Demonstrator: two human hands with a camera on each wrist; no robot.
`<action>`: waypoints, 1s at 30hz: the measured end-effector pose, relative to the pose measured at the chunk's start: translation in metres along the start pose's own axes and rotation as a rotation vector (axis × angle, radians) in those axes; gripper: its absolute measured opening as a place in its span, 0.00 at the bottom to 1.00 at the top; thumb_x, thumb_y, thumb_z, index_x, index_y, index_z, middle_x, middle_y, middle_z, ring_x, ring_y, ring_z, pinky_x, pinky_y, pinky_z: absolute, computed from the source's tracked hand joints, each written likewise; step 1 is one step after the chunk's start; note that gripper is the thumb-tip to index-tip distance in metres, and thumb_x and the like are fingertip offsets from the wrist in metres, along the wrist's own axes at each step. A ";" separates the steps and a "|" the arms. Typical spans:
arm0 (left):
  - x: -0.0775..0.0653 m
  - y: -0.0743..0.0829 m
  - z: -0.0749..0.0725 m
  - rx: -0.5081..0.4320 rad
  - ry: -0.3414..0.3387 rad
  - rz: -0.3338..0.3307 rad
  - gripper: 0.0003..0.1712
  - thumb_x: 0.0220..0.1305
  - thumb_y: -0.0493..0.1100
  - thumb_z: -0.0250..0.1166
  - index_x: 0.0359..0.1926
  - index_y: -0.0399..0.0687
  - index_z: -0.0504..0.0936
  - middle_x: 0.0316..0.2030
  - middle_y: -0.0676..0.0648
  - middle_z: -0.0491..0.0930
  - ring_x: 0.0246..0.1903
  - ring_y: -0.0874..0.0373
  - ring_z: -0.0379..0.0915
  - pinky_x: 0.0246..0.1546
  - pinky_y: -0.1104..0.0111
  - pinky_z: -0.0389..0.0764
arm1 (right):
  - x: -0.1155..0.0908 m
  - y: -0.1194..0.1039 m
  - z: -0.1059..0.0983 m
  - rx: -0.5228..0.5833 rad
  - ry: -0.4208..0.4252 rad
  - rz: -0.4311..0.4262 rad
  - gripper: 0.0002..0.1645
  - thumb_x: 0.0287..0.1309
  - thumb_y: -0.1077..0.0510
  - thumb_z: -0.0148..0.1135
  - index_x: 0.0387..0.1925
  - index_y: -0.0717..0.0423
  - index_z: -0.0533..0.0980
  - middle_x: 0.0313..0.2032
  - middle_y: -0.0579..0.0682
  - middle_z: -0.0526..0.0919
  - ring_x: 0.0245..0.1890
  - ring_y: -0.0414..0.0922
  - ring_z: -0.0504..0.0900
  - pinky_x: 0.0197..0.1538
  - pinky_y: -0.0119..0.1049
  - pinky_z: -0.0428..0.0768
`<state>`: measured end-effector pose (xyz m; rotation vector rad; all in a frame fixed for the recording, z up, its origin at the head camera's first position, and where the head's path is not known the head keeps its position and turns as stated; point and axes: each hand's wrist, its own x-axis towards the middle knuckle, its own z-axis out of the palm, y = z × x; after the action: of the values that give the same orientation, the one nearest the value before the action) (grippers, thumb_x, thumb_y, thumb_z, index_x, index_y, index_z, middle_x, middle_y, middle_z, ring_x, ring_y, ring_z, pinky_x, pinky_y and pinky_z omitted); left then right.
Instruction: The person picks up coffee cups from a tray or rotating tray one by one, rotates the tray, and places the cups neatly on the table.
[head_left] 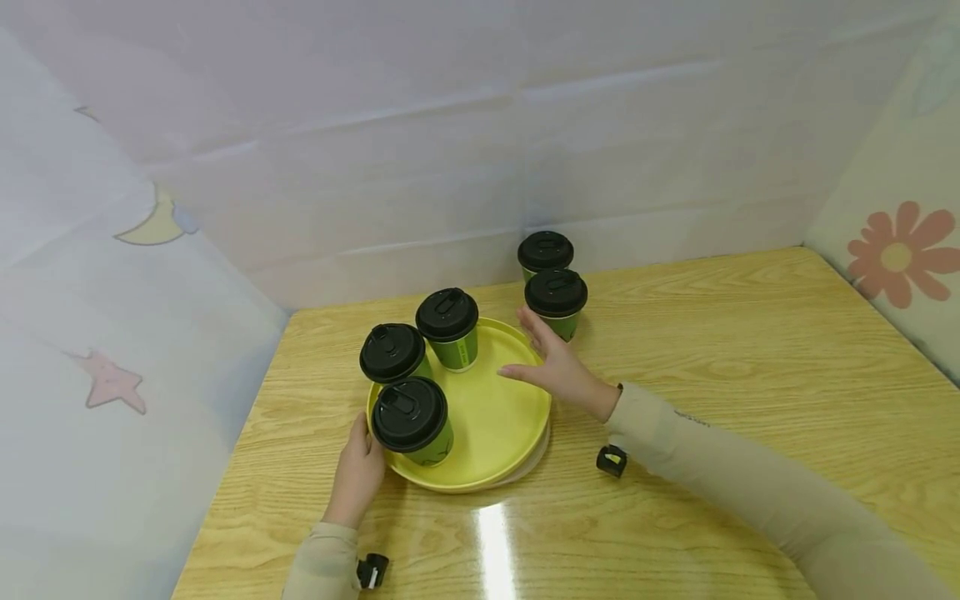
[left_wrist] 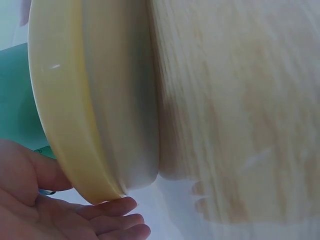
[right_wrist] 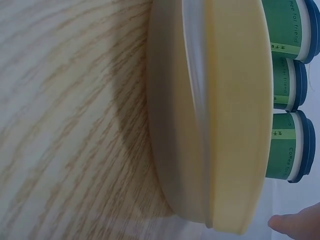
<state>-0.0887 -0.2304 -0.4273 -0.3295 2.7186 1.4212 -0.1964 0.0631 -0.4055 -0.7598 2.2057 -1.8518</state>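
Note:
A round yellow tray sits on a pale round base, as the right wrist view also shows. On its left part stand three green paper cups with black lids: a front cup, a left cup and a back cup. My left hand holds the tray's left rim, its thumb on the upper side and fingers against the outer edge. Over the tray's right rim, my right hand has its fingers spread and holds nothing. Just behind it stands a lidded cup on the table.
Another lidded cup stands behind that one, close to the back wall. The wood-grained table meets walls at the back, left and right. A black band piece hangs below my right wrist.

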 end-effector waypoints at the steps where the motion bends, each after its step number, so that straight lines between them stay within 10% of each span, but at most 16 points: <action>1: 0.001 0.000 0.000 0.003 -0.001 -0.002 0.32 0.78 0.41 0.38 0.72 0.24 0.43 0.70 0.25 0.47 0.70 0.32 0.44 0.67 0.44 0.52 | 0.000 0.000 0.000 -0.001 -0.001 -0.001 0.60 0.58 0.59 0.69 0.75 0.65 0.37 0.75 0.62 0.42 0.74 0.57 0.43 0.73 0.51 0.47; 30: 0.005 -0.003 0.000 0.028 0.002 -0.005 0.32 0.78 0.41 0.38 0.72 0.22 0.42 0.69 0.23 0.46 0.68 0.30 0.46 0.67 0.44 0.53 | 0.006 0.004 0.004 -0.029 0.002 0.024 0.58 0.58 0.60 0.69 0.75 0.66 0.39 0.75 0.63 0.44 0.74 0.57 0.45 0.73 0.50 0.49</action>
<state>-0.0930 -0.2327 -0.4300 -0.3365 2.7346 1.3803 -0.2005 0.0571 -0.4088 -0.7331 2.2376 -1.8141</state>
